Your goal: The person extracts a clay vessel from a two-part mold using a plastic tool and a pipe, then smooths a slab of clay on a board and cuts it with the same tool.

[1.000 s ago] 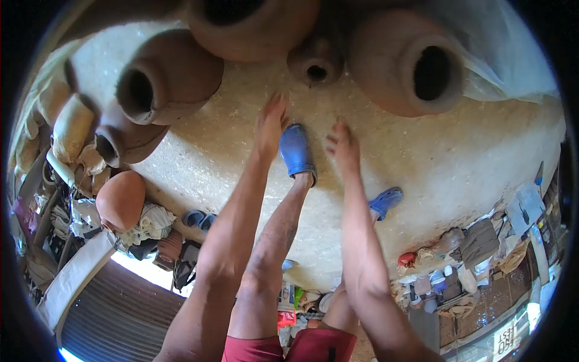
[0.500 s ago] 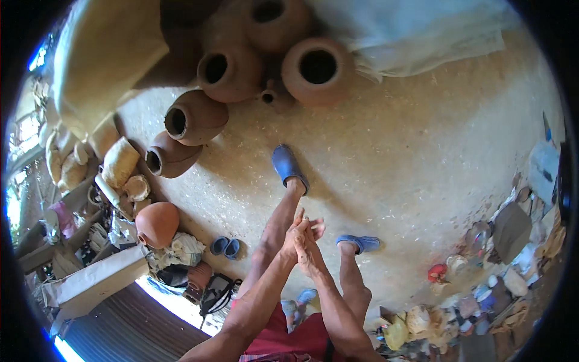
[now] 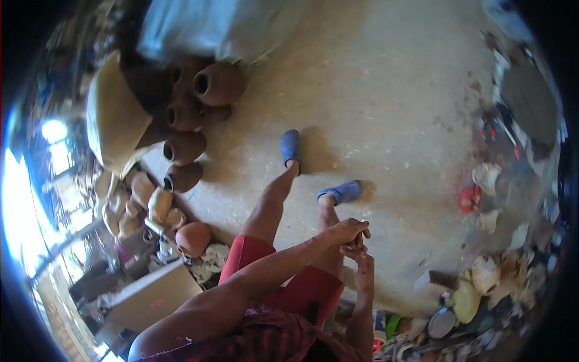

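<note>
My left hand and my right hand meet in front of my right thigh, above the floor. Their fingers are curled and touch one another, the left hand lying over the right. No object shows in either hand. Where the fingers overlap, some of them are hidden. Below and beyond them are my two feet in blue clogs, the right clog nearer the hands.
Clay jars lie in a row at the far left beside a pale sheet. Nearer on the left are a round orange pot and a cardboard box. Along the right lie scraps, a red object and a yellow bag.
My view has swung to the right, and the jars now appear smaller and farther left. My joined hands have moved right and lower in the picture, fingers more curled. My feet stand closer together.
</note>
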Demonstrator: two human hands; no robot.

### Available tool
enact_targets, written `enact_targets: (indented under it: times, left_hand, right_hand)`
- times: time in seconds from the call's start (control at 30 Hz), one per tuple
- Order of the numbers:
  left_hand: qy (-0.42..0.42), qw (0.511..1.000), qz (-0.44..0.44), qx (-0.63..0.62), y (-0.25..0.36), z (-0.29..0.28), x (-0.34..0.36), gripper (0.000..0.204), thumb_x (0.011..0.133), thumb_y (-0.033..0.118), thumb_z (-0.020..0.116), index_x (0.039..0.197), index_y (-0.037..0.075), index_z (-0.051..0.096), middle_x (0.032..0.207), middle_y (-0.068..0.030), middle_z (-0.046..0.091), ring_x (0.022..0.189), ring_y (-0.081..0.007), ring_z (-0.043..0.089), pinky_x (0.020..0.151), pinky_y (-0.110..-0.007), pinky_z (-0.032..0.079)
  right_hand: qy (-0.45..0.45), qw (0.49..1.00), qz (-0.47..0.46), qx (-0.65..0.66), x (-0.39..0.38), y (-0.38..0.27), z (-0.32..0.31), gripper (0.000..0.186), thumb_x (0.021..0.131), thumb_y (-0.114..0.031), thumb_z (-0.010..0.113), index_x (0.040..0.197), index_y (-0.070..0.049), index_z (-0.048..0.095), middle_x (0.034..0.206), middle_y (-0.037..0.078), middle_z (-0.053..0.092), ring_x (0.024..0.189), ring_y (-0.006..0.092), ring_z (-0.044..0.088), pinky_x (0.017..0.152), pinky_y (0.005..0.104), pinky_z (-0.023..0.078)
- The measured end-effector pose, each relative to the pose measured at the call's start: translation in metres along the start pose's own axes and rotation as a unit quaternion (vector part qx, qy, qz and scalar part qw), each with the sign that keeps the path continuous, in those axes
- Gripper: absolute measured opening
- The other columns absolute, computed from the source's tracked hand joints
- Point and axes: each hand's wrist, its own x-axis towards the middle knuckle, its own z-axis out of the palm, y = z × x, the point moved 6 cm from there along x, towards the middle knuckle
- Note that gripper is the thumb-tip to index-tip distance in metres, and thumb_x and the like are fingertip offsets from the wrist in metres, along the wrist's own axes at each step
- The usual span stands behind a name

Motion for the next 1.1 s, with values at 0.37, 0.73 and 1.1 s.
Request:
enact_targets:
  times: [0.37,0.73,1.1]
  left_hand:
    - [0.254,0.958,-0.125,0.041,0.133,-0.108,0.051,0.059,0.102,0.037,0.067,0.155,0.018,0.051,0.130,-0.0057,0.069,0.106,-0.0184,0.070,0.088,-0.034,0.053]
    - [0.280,0.889,-0.296,0.210,0.204,-0.064,0.170,0.050,0.104,0.038,0.060,0.146,0.011,0.059,0.121,-0.0078,0.070,0.098,-0.0222,0.071,0.077,-0.039,0.058]
    - [0.191,0.952,-0.051,0.232,0.440,0.266,0.444,0.052,0.109,0.038,0.058,0.152,0.010,0.054,0.131,-0.0102,0.067,0.114,-0.0210,0.068,0.090,-0.034,0.056]
  right_hand:
    - [0.408,0.886,0.208,0.078,-0.132,0.116,-0.221,0.057,0.108,-0.051,0.055,0.121,0.002,0.073,0.106,0.012,0.078,0.095,0.0218,0.074,0.080,0.0365,0.056]
    - [0.458,0.755,0.404,0.239,-0.245,0.130,-0.321,0.049,0.104,-0.048,0.064,0.121,-0.002,0.072,0.098,0.008,0.075,0.087,0.0216,0.074,0.069,0.0404,0.059]
    - [0.342,0.857,0.376,0.083,-0.334,0.263,-0.487,0.046,0.104,-0.044,0.066,0.133,-0.009,0.068,0.114,0.010,0.076,0.095,0.0248,0.075,0.075,0.0416,0.061]
